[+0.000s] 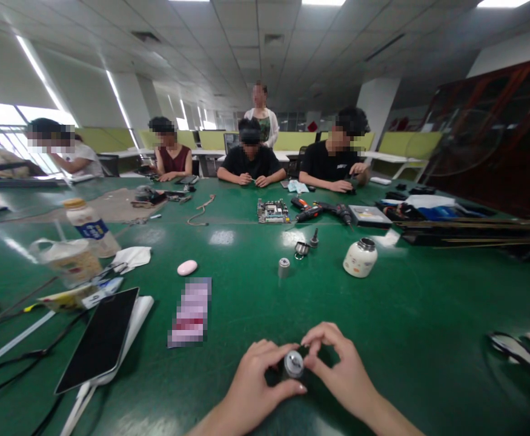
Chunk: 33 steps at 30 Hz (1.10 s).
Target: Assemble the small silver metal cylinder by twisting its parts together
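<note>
Near the front edge of the green table, a small metal cylinder (294,365) stands upright with its round top facing up. My left hand (263,376) curves round its left side, thumb in front and forefinger behind, gripping it. On its right, my right hand (335,364) has thumb and forefinger bent close together beside the cylinder's top; whatever lies between those fingertips is too small to make out. A second metal cylinder (283,267) stands farther back, with a dark metal part (301,249) and a pointed metal piece (314,238) behind it.
At the left lie a phone (99,339), cables, a bottle (92,229) and a plastic cup (71,260). A pink oval object (187,267) and a white jar (360,258) sit mid-table. Farther back are a circuit board (272,211) and power tools. Several people sit opposite.
</note>
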Each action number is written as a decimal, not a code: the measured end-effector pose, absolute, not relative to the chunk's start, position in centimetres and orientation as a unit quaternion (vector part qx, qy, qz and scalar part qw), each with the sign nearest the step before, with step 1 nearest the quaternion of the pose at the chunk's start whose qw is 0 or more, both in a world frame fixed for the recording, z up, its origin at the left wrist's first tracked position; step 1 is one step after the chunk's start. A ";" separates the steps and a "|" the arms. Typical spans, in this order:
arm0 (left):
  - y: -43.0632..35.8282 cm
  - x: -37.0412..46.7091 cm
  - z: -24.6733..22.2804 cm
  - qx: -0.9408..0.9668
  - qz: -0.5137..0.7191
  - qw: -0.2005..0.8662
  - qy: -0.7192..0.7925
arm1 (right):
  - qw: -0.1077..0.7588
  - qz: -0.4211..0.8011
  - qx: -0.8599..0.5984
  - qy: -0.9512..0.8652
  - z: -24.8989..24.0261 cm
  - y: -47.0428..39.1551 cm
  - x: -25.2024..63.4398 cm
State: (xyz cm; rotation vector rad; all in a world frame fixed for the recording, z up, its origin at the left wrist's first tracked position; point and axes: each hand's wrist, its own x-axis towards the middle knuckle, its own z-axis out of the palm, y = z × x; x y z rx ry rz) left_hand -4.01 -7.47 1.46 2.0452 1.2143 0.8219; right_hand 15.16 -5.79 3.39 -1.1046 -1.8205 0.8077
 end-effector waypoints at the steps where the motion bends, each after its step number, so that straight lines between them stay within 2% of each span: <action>1: -7.5 -4.1 1.5 0.769 0.326 0.305 0.457 | 0.430 0.352 -0.434 -0.709 2.9 -5.8 15.2; 4: -7.8 -4.3 1.6 0.754 0.391 0.285 0.444 | 0.438 0.434 -0.423 -0.664 1.4 -5.9 15.1; 6: -7.9 -4.3 1.6 0.751 0.415 0.266 0.440 | 0.412 0.442 -0.419 -0.677 0.8 -6.0 15.2; 10: -8.2 -4.4 1.6 0.771 0.398 0.238 0.437 | 0.352 0.388 -0.375 -0.765 0.8 -6.2 15.4; 18: -8.1 -4.4 1.5 0.781 0.389 0.246 0.422 | 0.330 0.329 -0.329 -0.822 1.8 -6.7 14.8; 24: -7.9 -4.7 0.8 0.750 0.471 0.126 0.448 | 0.298 0.328 -0.364 -0.820 2.2 -7.0 14.5; 29: -7.1 -5.0 -0.2 0.683 0.380 0.009 0.623 | 0.296 0.334 -0.361 -0.819 2.6 -7.0 14.5; 33: -6.8 -4.7 -0.8 0.688 0.320 -0.027 0.651 | 0.289 0.339 -0.372 -0.814 2.6 -6.9 14.5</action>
